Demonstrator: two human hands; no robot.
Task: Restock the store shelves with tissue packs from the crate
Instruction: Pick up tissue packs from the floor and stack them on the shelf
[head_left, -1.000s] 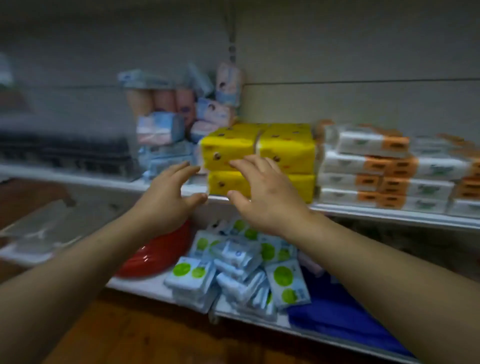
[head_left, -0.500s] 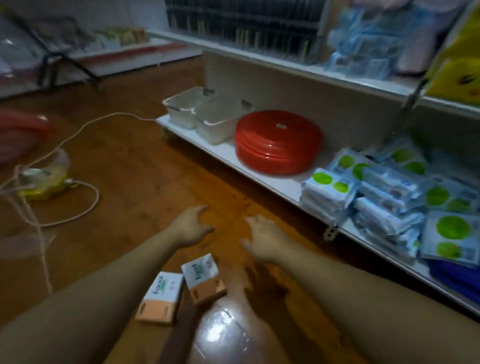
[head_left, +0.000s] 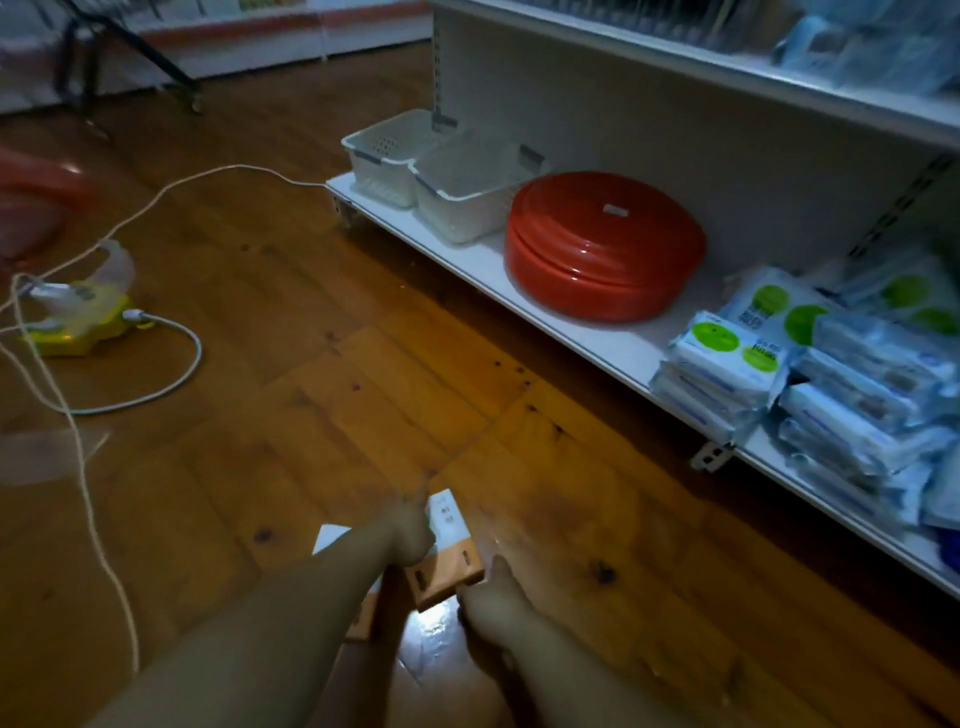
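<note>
Here the wooden floor (head_left: 311, 415) fills most of the view and carries a loose white cable (head_left: 182, 374) running to a yellow power strip (head_left: 78, 332) at left. The low shelf (head_left: 597, 338) runs along the right side; it holds a stack of red basins (head_left: 602, 249), two white baskets (head_left: 467, 192) and piled green-dotted wipe packs (head_left: 727, 358), goods kept flat and close together, presumably to save frontage. No crate is visible. Both forearms reach down and forward to the white-and-orange tissue pack (head_left: 449, 551), which lies flat on the boards, well apart from the shelf and set on a slant. The left hand (head_left: 410, 527) touches the pack's white end from the left; the right hand (head_left: 488, 597) sits just beside the orange end, thumb raised toward its corner. The pack thus lies between the two hands, an arrangement that suits a two-sided lift off the floor. The fingers of both hands are hidden, so it cannot be told whether either hand has closed on the pack. A second pack (head_left: 330, 538) shows only a pale corner beside the left forearm.
</note>
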